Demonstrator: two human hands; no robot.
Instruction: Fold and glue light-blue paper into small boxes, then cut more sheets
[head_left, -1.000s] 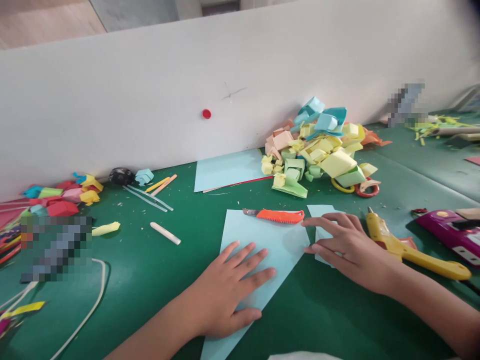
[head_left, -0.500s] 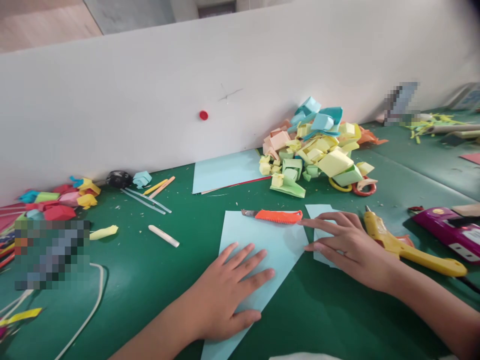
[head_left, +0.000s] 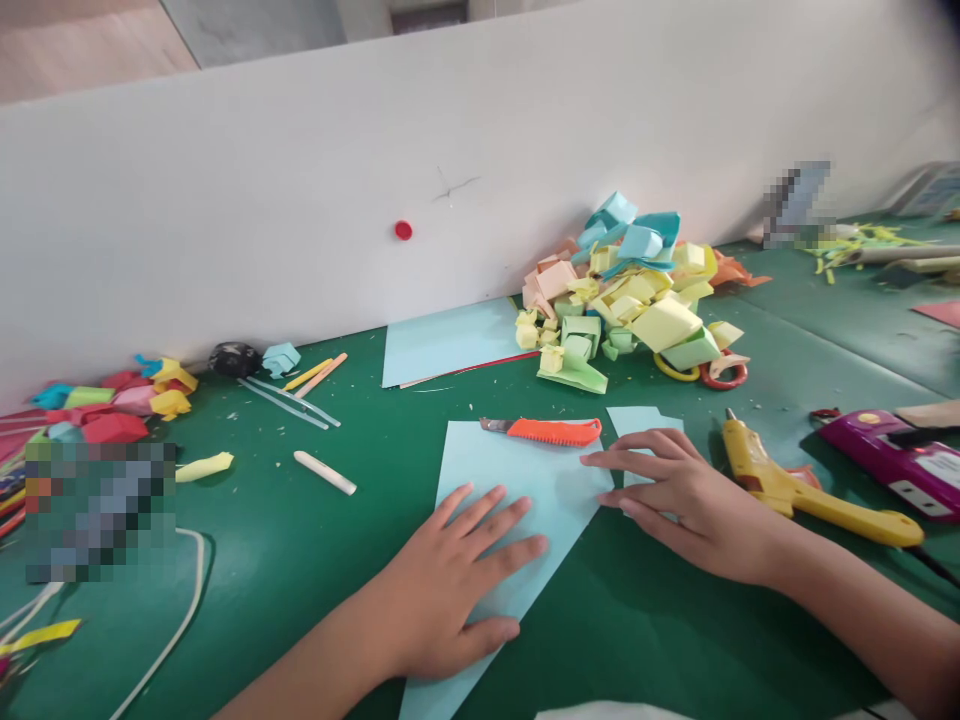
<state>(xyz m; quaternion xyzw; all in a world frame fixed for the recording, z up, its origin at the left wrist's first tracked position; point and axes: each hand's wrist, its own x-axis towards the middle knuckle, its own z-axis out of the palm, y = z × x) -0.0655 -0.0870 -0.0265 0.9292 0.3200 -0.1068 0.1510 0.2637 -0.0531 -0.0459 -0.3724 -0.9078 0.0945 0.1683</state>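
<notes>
My left hand (head_left: 469, 590) lies flat on a light blue sheet of paper (head_left: 517, 470), its fingers spread. At the sheet's right corner is my right hand (head_left: 675, 490), fingers stretched and apart, with the fingertips over or on the paper's edge. An orange utility knife (head_left: 555, 431) rests across the top of the sheet, blade out to the left. Partly covered by my right hand, a smaller piece of blue paper (head_left: 634, 420) lies on the green table.
A pile of folded paper pieces (head_left: 645, 290) stands at the back, beside scissors (head_left: 726, 374). To the right lie a yellow glue gun (head_left: 817, 495) and a purple device (head_left: 892, 455). A whitish stick (head_left: 325, 472) and colourful paper pieces (head_left: 112, 410) are on the left.
My right hand has slid slightly left, its index fingertip now over the blue sheet, past the knife's handle end. My left hand stays flat in place. The view has shifted a little.
</notes>
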